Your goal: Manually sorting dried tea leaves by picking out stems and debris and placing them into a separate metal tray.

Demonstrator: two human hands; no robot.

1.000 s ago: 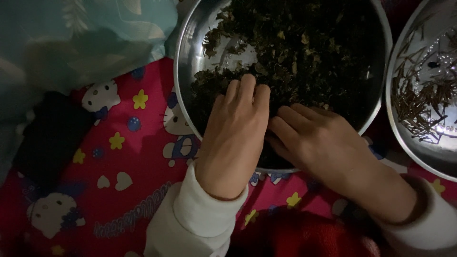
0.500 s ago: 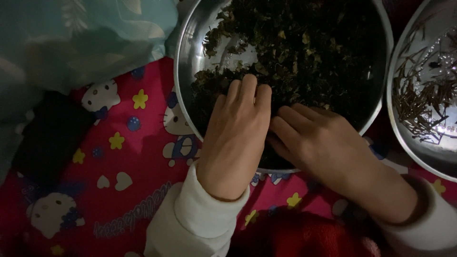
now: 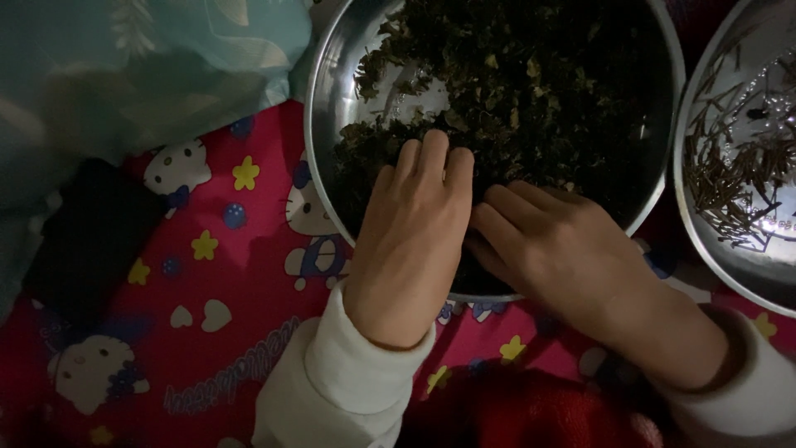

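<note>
Two hands are down in a big steel bowl (image 3: 325,124) that takes up the upper middle of the frame, working at a heap of dark dried leaves (image 3: 531,91). Left hand (image 3: 412,241) lies palm-down over the near rim, fingers together and pressed flat onto the leaves, so its grip isn't clamped on anything I can see. Right hand (image 3: 564,249) sits just beside it, touching it at the fingers, with the fingertips curled down into the leaves. Honestly can't tell if that grip has pinched anything, it's too dark in there. Both wrists come out of white sleeves (image 3: 340,390) at the bottom of the frame.

Over at the right edge there's a second steel bowl (image 3: 705,241), only partly in shot, with a scatter of thin brown stems (image 3: 734,178) in it. Everything sits on a pink cartoon-print cloth (image 3: 240,274). Upper left has some pale teal fabric (image 3: 124,75), and there's a dark flat thing (image 3: 91,236) lying at the left, can't make out what it is.
</note>
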